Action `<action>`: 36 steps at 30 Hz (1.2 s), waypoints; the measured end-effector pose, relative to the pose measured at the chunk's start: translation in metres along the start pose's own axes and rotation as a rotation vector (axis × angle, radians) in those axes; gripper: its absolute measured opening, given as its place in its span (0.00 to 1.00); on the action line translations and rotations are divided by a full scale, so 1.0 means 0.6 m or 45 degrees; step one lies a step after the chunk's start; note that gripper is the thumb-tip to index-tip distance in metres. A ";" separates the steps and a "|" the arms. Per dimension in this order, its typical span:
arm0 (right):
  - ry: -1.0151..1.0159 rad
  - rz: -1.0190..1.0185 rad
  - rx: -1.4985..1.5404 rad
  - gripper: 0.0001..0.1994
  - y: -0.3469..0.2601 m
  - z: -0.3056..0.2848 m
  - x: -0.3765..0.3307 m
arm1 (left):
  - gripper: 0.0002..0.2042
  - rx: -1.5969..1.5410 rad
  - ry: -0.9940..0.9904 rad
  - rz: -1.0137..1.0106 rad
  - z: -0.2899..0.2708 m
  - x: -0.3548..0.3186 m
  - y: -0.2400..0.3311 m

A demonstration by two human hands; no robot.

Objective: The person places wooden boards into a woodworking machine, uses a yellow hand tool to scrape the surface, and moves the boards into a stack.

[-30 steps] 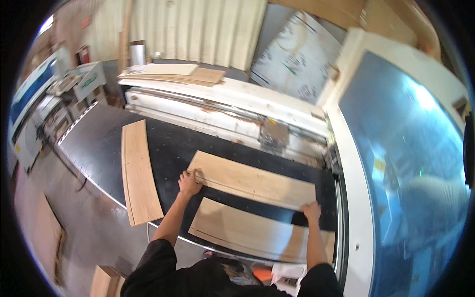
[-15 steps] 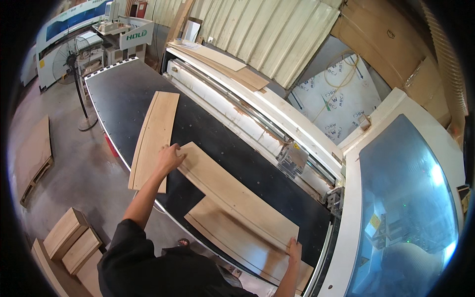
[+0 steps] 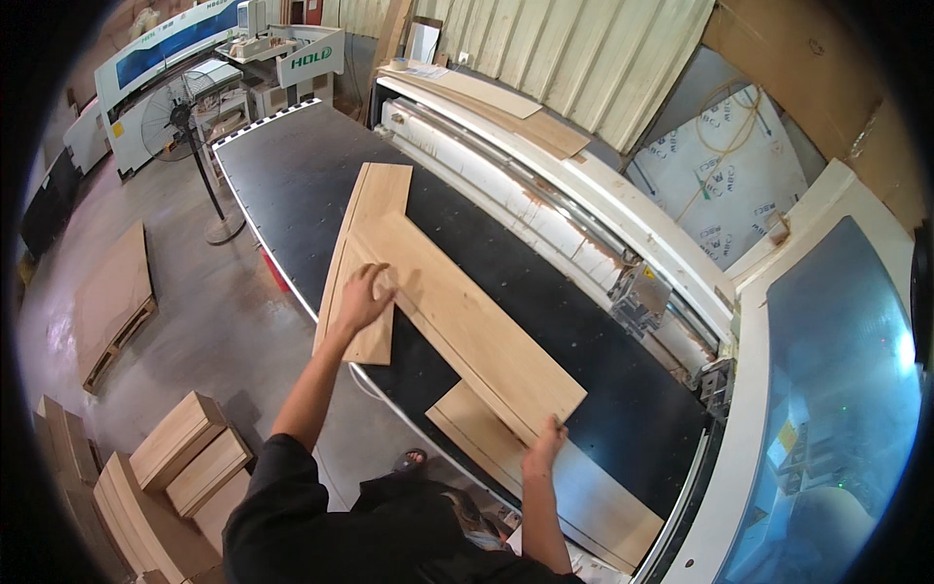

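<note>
I've got my left hand (image 3: 365, 297) flat and my right hand (image 3: 545, 443) seemingly pinching the long wooden panel (image 3: 467, 326), so slide level across the black machine bed (image 3: 292, 185).

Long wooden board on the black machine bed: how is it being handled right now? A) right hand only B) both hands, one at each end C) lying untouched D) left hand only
B: the left hand rests on the far end of the long wooden board, the right hand grips its near corner, above the black machine bed.
</note>
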State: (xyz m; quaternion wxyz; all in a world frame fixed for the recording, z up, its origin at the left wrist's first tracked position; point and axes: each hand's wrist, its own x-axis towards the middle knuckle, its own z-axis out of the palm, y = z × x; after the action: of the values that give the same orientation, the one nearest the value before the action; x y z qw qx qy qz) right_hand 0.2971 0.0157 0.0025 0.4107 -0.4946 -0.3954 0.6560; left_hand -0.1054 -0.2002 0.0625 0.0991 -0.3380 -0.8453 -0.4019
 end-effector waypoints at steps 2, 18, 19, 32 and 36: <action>-0.195 0.043 -0.040 0.17 0.033 0.059 -0.053 | 0.29 -0.001 -0.100 -0.062 -0.006 -0.045 0.026; -1.406 -0.457 -0.949 0.10 -0.125 0.105 -0.235 | 0.35 0.512 -0.100 -0.422 -0.079 -0.158 -0.105; -1.326 -0.443 -0.967 0.10 -0.123 0.088 -0.224 | 0.35 0.574 -0.077 -0.429 -0.073 -0.156 -0.105; -0.627 -0.546 -1.859 0.30 -0.111 -0.236 -0.185 | 0.32 0.512 -0.006 -0.467 -0.014 -0.039 -0.110; -0.509 -0.631 -1.934 0.28 -0.065 -0.292 -0.187 | 0.32 0.532 -0.056 -0.470 -0.013 -0.028 -0.108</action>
State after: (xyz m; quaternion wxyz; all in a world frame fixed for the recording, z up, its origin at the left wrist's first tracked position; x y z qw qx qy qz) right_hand 0.4933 -0.0554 0.0402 0.0189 -0.4098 -0.8949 0.1757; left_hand -0.1359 -0.2433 0.0208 0.0732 -0.1591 -0.9591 -0.2226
